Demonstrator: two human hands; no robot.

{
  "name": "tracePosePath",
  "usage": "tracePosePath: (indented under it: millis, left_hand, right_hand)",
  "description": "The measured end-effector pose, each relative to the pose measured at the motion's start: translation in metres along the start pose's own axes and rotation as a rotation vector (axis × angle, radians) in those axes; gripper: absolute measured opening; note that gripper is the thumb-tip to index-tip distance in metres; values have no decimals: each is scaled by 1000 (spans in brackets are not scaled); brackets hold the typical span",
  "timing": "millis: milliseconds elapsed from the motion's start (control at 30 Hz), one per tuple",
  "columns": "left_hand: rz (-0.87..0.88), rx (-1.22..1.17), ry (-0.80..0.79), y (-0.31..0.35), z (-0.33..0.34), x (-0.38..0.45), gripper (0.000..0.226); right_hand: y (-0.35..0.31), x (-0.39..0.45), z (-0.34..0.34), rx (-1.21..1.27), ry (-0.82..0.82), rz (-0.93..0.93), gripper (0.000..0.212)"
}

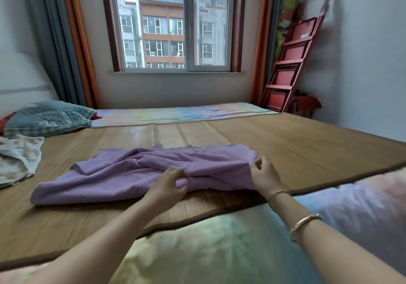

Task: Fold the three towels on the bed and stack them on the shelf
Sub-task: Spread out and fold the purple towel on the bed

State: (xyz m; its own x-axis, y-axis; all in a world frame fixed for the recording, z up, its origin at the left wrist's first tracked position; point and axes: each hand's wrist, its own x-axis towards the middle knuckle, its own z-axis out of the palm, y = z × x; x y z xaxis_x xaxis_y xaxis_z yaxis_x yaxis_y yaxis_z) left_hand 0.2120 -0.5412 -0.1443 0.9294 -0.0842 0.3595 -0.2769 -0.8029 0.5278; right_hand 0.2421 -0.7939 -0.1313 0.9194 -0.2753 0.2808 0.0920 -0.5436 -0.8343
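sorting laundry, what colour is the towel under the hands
Plain lilac purple towel, clearest in the head view.

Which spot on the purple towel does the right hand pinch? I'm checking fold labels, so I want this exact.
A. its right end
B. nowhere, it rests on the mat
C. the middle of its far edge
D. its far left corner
A: the right hand pinches the right end of the purple towel, while the left hand grips a bunched part along its near edge.
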Motion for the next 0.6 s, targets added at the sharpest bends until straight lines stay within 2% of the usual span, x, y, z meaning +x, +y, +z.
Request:
tracePosePath:
  millis: [133,200,267,333,433,567,600]
  left_hand:
    - [29,14,43,24,1,1,69]
    - [73,43,99,38,1,1,76]
    - [102,177,151,45,-1,-2,82]
    - [78,335,156,43,-4,-4,68]
    - [20,400,129,36,-12,-20,16]
    - [133,392,130,24,-4,-52,12]
    - [153,378,115,22,-1,-61,12]
  right_hand:
    - [-26,-21,-29,215,33,-141,17]
    - [-35,-29,-39,344,-34,-158,17]
    - [-36,-38,-46,439,-91,-130,19]
    - [-29,-46,-49,467,-106,-79,15]
    - [-8,-63,-44,492,-182,-3,7]
    - [23,-83,-26,453,-344,47,38]
    - [31,-87,-20,460,-348,63,39]
